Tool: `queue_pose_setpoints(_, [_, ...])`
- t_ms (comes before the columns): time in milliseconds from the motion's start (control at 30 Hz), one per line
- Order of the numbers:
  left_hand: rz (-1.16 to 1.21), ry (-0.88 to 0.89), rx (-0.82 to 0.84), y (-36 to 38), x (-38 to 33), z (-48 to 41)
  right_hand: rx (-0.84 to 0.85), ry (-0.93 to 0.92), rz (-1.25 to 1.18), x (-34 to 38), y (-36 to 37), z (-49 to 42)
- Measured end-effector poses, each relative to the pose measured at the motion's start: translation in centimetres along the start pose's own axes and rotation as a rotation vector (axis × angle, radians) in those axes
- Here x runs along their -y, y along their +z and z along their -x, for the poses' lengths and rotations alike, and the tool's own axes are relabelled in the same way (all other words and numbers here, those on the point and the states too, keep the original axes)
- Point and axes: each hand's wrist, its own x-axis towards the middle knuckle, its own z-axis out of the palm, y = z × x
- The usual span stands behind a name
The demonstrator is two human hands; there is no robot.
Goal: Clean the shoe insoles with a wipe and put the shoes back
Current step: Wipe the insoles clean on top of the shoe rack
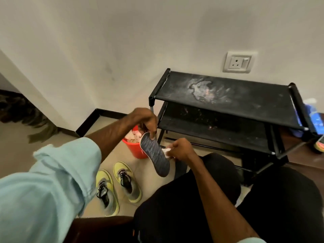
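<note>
INSOLE WIPED DOWN BESIDE RACK: A dark grey insole [156,155] is held nearly upright over the tiled floor [17,155], in front of a black two-shelf rack [228,95]. Its upper end is pinched from above by the left hand [144,120], with thumb and fingertips closed on the rim. The right hand [181,149] is curled round a white wipe [166,153], which is pressed against the insole's right edge about midway down. The patterned face of the insole is turned toward the camera, and its lower end hangs free beside a knee clad in black.

The shoes [127,183], a yellow-green pair with black laces, are set side by side on the floor to the left of the knees. Their toes are pointed toward a red bucket [135,149], and neither hand touches them. The bucket is partly hidden behind the insole, near the rack's left leg. What appears to be crumpled paper or used wipes is piled inside it, though the blur leaves that unsure.

The rack's top shelf is marked by a pale, dusty smear. A socket [237,62] is mounted on the wall [122,41] above the rack, and a blue bottle [313,116] is seen at the right edge, just beyond it. The left arm is covered to the elbow by a rolled light blue sleeve [52,181].
</note>
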Motion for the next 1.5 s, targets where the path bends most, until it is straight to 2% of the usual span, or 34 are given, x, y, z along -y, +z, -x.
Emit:
queue_pose_setpoints(100, [0.019,0.127,-0.138,-3.3,-0.3,6.6,0.070,-0.076,-0.078,1.4,-1.6,2.9])
queue_pose_setpoints(200, [0.027,0.248,-0.363,-5.9,0.3,13.2,0.159,-0.156,-0.228,3.3,-3.6,6.2])
queue_pose_setpoints(300, [0.132,0.376,-0.573,-7.9,1.4,18.6,0.084,-0.232,-0.378,5.7,-7.0,9.4])
queue_pose_setpoints(400, [0.326,0.486,-0.758,-8.8,1.3,21.6,-0.080,-0.282,-0.612,8.0,-10.7,12.2])
queue_pose_setpoints(500, [0.564,0.568,-0.843,-8.3,-0.5,21.4,-0.217,-0.318,-0.760,8.9,-13.6,14.2])
queue_pose_setpoints(600, [0.748,0.605,-0.889,-7.1,-3.3,19.5,-0.289,-0.316,-0.780,9.4,-16.0,15.1])
queue_pose_setpoints(767, [1.096,0.595,-0.829,-5.8,-7.8,15.3,-0.421,-0.249,-0.871,9.0,-20.0,14.0])
queue_pose_setpoints(833, [1.183,0.619,-0.769,-5.8,-8.9,14.0,-0.503,-0.247,-0.843,8.6,-21.4,12.6])
queue_pose_setpoints(933, [1.188,0.681,-0.685,-6.2,-9.7,12.1,-0.585,-0.242,-0.792,7.8,-22.7,9.8])
queue_pose_setpoints(1033, [1.064,0.730,-0.630,-6.6,-9.8,9.9,-0.655,-0.248,-0.760,6.8,-23.4,6.9])
queue_pose_setpoints(1167, [0.908,0.679,-0.611,-7.4,-10.4,6.0,-0.698,-0.318,-0.556,4.5,-25.1,3.4])
queue_pose_setpoints(1300, [1.143,0.599,-0.748,-11.4,-10.6,2.0,-0.519,-0.404,-0.289,1.3,-28.6,0.6])
queue_pose_setpoints(1400, [1.328,0.568,-0.772,-15.1,-11.2,-0.4,-0.315,-0.454,-0.120,-0.2,-31.4,-1.5])
queue_pose_setpoints(1500, [1.346,0.609,-0.817,-17.4,-11.6,-1.8,-0.148,-0.456,0.035,-0.4,-33.8,-3.0])
